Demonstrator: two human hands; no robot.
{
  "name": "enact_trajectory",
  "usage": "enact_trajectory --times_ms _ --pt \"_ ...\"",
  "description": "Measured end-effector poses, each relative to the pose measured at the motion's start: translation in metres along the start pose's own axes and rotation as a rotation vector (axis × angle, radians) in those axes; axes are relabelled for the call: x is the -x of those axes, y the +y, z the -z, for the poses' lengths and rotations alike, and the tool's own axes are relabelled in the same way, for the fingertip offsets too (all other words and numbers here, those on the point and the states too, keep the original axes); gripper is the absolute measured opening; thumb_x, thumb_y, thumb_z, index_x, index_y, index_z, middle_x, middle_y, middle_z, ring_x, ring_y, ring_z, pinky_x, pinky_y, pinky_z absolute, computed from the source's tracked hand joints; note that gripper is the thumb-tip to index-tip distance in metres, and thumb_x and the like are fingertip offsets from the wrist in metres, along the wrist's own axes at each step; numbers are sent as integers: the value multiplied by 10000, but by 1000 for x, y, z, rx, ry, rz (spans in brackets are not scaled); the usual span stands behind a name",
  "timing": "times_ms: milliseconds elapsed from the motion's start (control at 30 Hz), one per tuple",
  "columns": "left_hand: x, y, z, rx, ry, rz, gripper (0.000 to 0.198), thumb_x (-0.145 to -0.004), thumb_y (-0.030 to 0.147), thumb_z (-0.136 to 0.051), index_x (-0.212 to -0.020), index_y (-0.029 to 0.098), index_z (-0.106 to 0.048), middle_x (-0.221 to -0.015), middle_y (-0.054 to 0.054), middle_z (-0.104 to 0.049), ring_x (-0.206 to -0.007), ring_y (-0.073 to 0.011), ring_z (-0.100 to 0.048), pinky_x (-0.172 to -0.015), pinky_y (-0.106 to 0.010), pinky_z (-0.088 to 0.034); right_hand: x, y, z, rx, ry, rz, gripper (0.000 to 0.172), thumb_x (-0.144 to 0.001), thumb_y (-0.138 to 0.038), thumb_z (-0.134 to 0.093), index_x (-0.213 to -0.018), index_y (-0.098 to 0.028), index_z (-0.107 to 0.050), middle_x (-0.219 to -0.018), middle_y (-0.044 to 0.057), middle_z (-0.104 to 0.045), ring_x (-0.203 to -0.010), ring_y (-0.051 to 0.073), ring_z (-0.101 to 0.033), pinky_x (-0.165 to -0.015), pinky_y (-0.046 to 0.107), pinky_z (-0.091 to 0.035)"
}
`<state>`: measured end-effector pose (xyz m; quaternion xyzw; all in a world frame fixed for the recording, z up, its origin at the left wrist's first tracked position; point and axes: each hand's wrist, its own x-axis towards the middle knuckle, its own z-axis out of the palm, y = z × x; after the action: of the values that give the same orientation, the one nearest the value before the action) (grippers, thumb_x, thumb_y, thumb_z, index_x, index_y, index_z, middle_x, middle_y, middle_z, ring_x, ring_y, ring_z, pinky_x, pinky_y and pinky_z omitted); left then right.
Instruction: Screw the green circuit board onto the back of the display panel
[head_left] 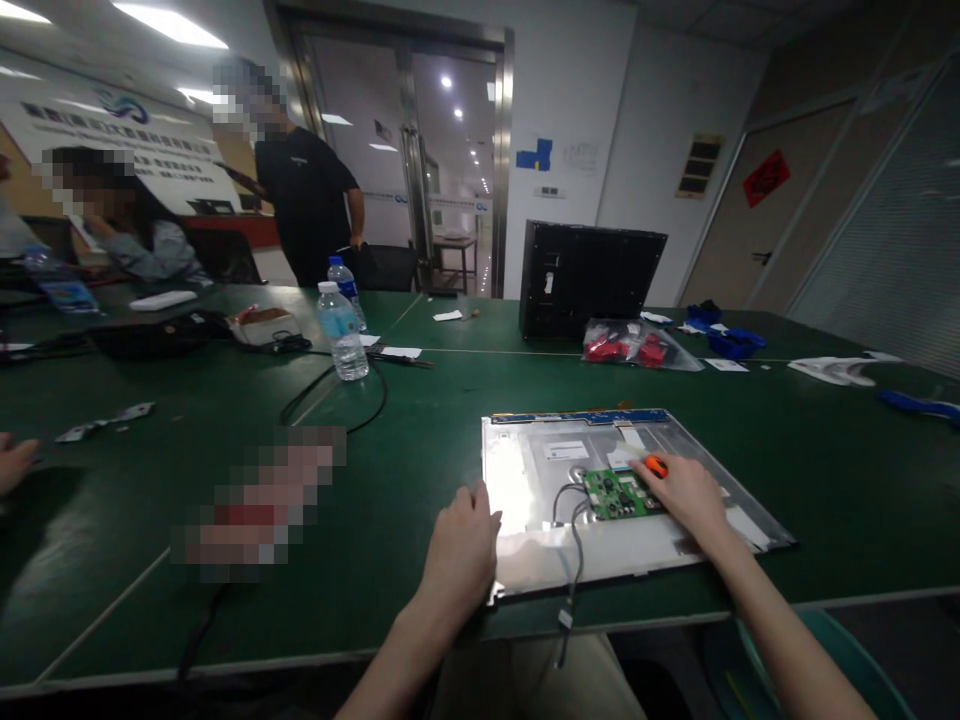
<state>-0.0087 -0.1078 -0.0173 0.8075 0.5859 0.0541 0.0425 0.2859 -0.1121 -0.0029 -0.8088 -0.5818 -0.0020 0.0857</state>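
Note:
A silver metal display panel (697,440) lies flat, back side up, near the table's front edge. A small green circuit board (619,493) sits on it, with grey cables (574,540) trailing off the front. My right hand (686,492) is closed round an orange-handled screwdriver (656,465), over the board's right edge. My left hand (461,545) rests on the panel's left edge, fingers curled against it.
A black monitor casing (589,275) stands upright behind a clear bag of red parts (637,347). Two water bottles (341,330) and a black cable lie at the left. Blue parts (731,340) sit at the far right. Two people are at the back left; another person's hand (13,462) shows at the left edge.

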Motion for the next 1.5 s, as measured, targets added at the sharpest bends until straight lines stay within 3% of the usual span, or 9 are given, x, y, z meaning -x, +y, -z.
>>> enact_trajectory --times_ms 200,433,533,700,1100,1333,1500 --pt "-2 21 -6 -36 48 -97 303 -929 83 -397 -1154 65 -600 -1085 -184 -563 -935 -261 -608 -777 -359 -476 -8 34 -11 0 49 81 397 -937 -406 -410 -1025 -181 -725 -893 133 -746 -842 298 -683 -637 305 -406" --pt "-13 31 -15 -54 11 -82 356 -931 121 -454 -1270 34 -516 -1083 -190 -559 -872 -241 -626 -747 -333 -493 -16 58 -22 89 94 195 257 -904 -288 -455 -943 -213 -698 -888 89 -747 -797 248 -676 -611 270 -389" --pt "-15 36 -14 -55 8 -106 319 -942 131 -450 -1237 55 -545 -1102 -186 -550 -883 -235 -620 -760 -328 -491 -19 66 -20 108 99 219 216 -874 -248 -484 -927 -224 -692 -891 83 -748 -806 245 -680 -625 270 -408" --pt "-18 43 -10 -58 5 -151 291 -931 116 -473 -1189 51 -593 -1107 -192 -567 -922 -249 -605 -771 -335 -498 -21 78 -13 103 60 305 260 -857 -227 -494 -1043 -222 -675 -1012 88 -742 -877 249 -690 -713 302 -474" --pt "-31 72 -21 -68 24 -196 257 -926 114 -483 -1088 65 -677 -1053 -197 -600 -887 -247 -616 -726 -334 -521 -43 101 -8 203 50 79 210 -887 -292 -492 -870 -188 -674 -929 112 -727 -807 255 -672 -634 299 -447" --pt "-39 93 -26 -90 9 -201 287 -925 89 -451 -1106 28 -665 -1014 -197 -595 -883 -249 -624 -731 -327 -506 -65 120 8 145 101 -64 315 -857 -355 -454 -844 -162 -703 -759 145 -713 -681 277 -660 -506 289 -380" --pt "-45 107 -26 -109 -6 -221 288 -928 96 -448 -1088 25 -677 -1013 -201 -590 -903 -244 -618 -735 -304 -489 -65 102 12 61 97 81 336 -860 -407 -439 -792 -177 -675 -784 122 -709 -697 252 -640 -572 286 -390"
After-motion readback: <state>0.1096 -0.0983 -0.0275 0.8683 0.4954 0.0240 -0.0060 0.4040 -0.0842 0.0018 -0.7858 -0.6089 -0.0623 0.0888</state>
